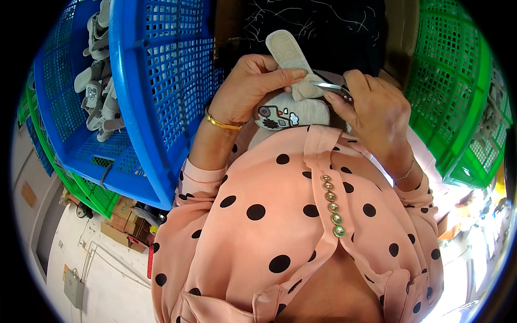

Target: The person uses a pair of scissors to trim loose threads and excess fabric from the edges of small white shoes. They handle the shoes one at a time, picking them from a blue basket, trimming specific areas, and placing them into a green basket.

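Note:
In front of my body is a small cream fabric shoe [315, 110], with a cartoon vehicle patch on its side. My left hand [245, 89] pinches its light strap [286, 51] between thumb and fingers, so the strap's rounded end points up and away. My right hand [379, 110] is closed around a small pair of thread snips [340, 90]. Their metal blades reach left onto the cream fabric beside my left thumb. Whether the blades are apart or together, I cannot tell. Part of the shoe is hidden behind my hands and the pink dotted blouse.
A blue plastic basket [126, 86] stands close on my left, with several similar shoes [94, 97] beside its wall. To the right is a green basket [449, 97], with more shoes [493, 121] beyond it. Loose pale threads lie on dark cloth [318, 37] ahead.

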`<action>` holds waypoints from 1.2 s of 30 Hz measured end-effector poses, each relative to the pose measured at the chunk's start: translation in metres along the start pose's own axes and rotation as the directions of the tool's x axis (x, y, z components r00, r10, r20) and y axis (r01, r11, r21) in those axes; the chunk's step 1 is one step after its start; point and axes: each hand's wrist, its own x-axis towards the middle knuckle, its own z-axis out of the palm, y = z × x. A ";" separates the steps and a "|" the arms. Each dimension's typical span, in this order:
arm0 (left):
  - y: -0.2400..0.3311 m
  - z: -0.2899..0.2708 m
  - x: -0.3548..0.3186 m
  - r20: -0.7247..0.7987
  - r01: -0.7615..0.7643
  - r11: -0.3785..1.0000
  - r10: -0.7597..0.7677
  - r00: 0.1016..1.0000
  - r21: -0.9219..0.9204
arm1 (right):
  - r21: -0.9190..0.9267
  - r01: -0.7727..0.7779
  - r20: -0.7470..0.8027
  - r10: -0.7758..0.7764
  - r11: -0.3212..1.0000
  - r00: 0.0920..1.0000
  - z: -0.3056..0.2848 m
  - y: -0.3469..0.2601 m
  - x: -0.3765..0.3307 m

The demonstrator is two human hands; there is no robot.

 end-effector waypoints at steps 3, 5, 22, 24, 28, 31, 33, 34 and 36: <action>-0.001 0.000 0.000 -0.007 -0.004 1.000 0.004 1.000 0.001 | -0.006 -0.031 0.014 0.031 0.999 0.999 0.001 -0.002 -0.003; -0.003 -0.002 0.001 0.000 -0.004 1.000 0.004 1.000 0.017 | -0.009 -0.044 0.022 0.045 0.999 0.999 0.001 -0.004 -0.004; -0.010 -0.008 0.002 0.052 0.000 0.997 0.004 0.999 -0.076 | 0.014 -0.104 -0.050 0.105 0.994 0.993 0.017 -0.011 -0.008; -0.009 -0.007 0.003 0.057 0.002 0.995 0.004 0.998 -0.103 | 0.033 -0.090 -0.067 0.092 0.995 0.994 0.020 -0.010 -0.007; -0.011 -0.007 0.004 0.049 -0.001 0.989 0.008 0.999 -0.146 | 0.101 -0.047 -0.085 0.056 0.994 0.995 0.025 -0.003 -0.004; -0.012 -0.008 0.004 0.041 0.001 0.988 0.005 0.999 -0.151 | 0.156 -0.039 -0.075 0.051 0.987 0.996 0.028 0.001 -0.003; -0.013 -0.006 0.004 0.025 0.010 0.990 -0.006 1.000 -0.143 | 0.236 -0.077 -0.059 0.093 0.969 0.994 0.031 0.001 -0.003; -0.014 -0.004 0.003 0.015 0.018 0.990 -0.016 1.000 -0.138 | 0.298 -0.112 -0.047 0.132 0.948 0.990 0.032 0.000 -0.004; -0.015 0.000 0.004 -0.002 0.033 0.991 -0.034 0.999 -0.128 | 0.373 -0.099 -0.069 0.134 0.923 0.989 0.032 -0.002 -0.001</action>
